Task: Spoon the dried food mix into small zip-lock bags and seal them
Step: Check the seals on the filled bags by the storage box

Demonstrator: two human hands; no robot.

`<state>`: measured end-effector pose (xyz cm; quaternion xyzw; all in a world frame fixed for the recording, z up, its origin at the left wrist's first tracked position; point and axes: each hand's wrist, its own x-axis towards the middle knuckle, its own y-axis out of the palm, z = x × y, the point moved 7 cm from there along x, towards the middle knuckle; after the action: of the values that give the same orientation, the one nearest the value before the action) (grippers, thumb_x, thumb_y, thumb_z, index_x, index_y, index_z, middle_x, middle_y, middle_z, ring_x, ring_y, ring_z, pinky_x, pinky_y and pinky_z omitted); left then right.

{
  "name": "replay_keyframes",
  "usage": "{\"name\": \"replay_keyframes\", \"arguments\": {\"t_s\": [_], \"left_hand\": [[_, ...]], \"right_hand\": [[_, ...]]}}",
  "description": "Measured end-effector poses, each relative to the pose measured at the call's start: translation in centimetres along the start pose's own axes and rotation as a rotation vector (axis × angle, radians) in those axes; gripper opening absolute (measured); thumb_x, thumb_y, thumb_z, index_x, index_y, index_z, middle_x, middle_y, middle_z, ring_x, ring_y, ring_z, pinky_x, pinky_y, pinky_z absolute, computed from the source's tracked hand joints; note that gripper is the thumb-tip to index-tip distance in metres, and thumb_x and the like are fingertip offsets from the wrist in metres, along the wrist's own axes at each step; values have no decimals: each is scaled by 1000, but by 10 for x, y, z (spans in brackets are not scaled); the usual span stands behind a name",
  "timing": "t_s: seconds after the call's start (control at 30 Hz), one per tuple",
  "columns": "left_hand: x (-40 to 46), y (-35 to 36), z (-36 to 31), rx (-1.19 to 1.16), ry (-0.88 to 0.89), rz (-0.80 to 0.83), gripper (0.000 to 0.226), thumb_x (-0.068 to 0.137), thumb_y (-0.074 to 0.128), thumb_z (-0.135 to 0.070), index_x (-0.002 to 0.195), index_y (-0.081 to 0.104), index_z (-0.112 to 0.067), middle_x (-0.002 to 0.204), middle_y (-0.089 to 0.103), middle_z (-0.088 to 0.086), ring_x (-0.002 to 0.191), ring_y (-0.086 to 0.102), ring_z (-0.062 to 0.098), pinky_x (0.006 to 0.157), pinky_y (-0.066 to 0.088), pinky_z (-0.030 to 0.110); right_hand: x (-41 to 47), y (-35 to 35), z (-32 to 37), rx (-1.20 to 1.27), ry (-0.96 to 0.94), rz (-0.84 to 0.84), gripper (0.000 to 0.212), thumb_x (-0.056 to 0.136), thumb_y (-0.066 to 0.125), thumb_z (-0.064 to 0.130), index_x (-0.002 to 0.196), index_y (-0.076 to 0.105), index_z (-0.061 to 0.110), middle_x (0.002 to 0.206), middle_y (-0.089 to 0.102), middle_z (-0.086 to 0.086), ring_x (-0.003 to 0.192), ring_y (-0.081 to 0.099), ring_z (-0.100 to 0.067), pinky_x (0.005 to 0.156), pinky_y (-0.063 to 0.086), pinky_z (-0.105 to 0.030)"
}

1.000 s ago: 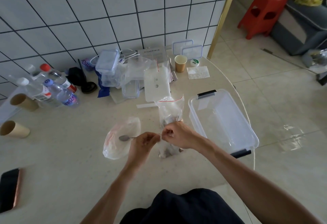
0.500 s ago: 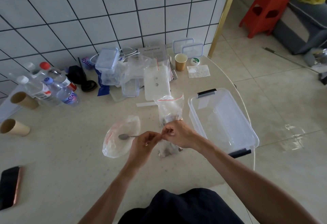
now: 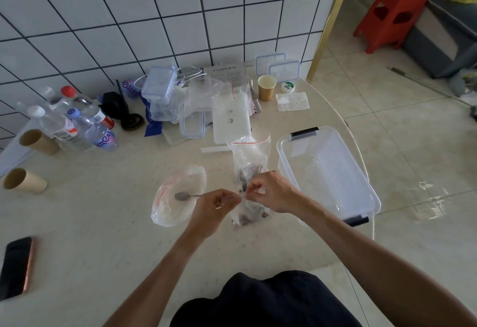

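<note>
My left hand [image 3: 214,206] and right hand [image 3: 271,192] pinch the small zip-lock bag [image 3: 247,213] at its strip; pressing evenly along should seal it.

A small clear zip-lock bag [image 3: 247,213] holding dark dried pieces lies on the table, its top edge pinched from both ends. Behind it a second filled bag [image 3: 249,159] with a red zip line stands upright. Left of them, a metal spoon [image 3: 183,196] rests in an open crumpled plastic bag [image 3: 178,195].
</note>
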<state>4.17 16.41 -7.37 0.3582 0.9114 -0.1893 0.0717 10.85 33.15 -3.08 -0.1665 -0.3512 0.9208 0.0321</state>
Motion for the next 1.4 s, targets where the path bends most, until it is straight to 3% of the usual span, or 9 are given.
{"name": "replay_keyframes", "arguments": {"t_s": [0.17, 0.23, 0.33, 0.63, 0.7, 0.8, 1.0, 1.17, 1.4], "left_hand": [[5, -12, 4, 17, -9, -46, 5, 89, 80, -34, 87, 79, -30, 86, 79, -12, 82, 72, 2, 75, 51, 12], [5, -19, 5, 38, -11, -50, 6, 89, 79, -35, 89, 79, -30, 88, 79, -11, 84, 72, 4, 77, 52, 13], [6, -21, 6, 127, 1, -31, 5, 91, 79, -36, 87, 77, -34, 88, 77, -17, 84, 71, 4, 80, 53, 18], [17, 8, -27, 301, 150, 171, 15, 89, 81, -41, 99, 83, -30, 92, 76, -28, 88, 71, -8, 80, 52, 10], [19, 8, -30, 304, 157, 158, 7, 91, 79, -34, 95, 83, -28, 89, 77, -24, 85, 71, -5, 79, 53, 15], [22, 4, -25, 269, 124, 140, 4, 91, 80, -31, 88, 81, -33, 85, 77, -21, 82, 72, -1, 78, 55, 21], [24, 20, -32, 245, 134, 214, 11, 85, 74, -57, 91, 77, -49, 91, 77, -25, 86, 72, -5, 77, 54, 14], [31, 28, -29, 272, 101, 209, 13, 93, 76, -42, 95, 83, -31, 83, 79, -15, 80, 74, 4, 81, 60, 36], [21, 33, -36, 317, 179, 170, 15, 96, 73, -35, 97, 82, -23, 88, 78, -12, 84, 70, 2, 82, 56, 36]], "right_hand": [[-2, -13, -16, 36, 48, -38, 12, 91, 78, 22, 91, 78, 10, 87, 76, -1, 81, 68, -14, 74, 51, -30], [-5, -20, -25, 129, 76, -45, 9, 89, 80, 18, 89, 79, 8, 74, 70, 10, 68, 62, 3, 65, 45, -15], [-6, -17, -27, 149, 82, -23, 8, 85, 85, 16, 87, 82, 9, 70, 67, 16, 62, 57, 6, 62, 40, -9], [-10, -3, -25, 129, 52, 10, 13, 90, 80, 23, 92, 81, 10, 81, 72, -3, 66, 55, -8, 62, 42, -16], [-13, -7, -35, 196, 106, -15, 13, 90, 80, 22, 87, 79, 9, 74, 68, 1, 62, 52, -7, 62, 42, -21], [-16, -11, -50, 360, 169, -38, 7, 92, 79, 19, 84, 78, 17, 68, 69, 14, 60, 55, 6, 63, 43, -11], [-17, -7, -49, 363, 145, -60, 8, 88, 83, 20, 92, 83, 13, 77, 76, 6, 70, 63, -3, 73, 52, -28], [-18, -6, -46, 328, 117, -54, 11, 89, 81, 19, 94, 83, 10, 86, 78, -12, 74, 62, -14, 73, 54, -40], [-21, -6, -37, 292, 80, -78, 7, 91, 78, 14, 92, 82, 8, 86, 78, -8, 80, 70, -26, 77, 54, -36]]}}
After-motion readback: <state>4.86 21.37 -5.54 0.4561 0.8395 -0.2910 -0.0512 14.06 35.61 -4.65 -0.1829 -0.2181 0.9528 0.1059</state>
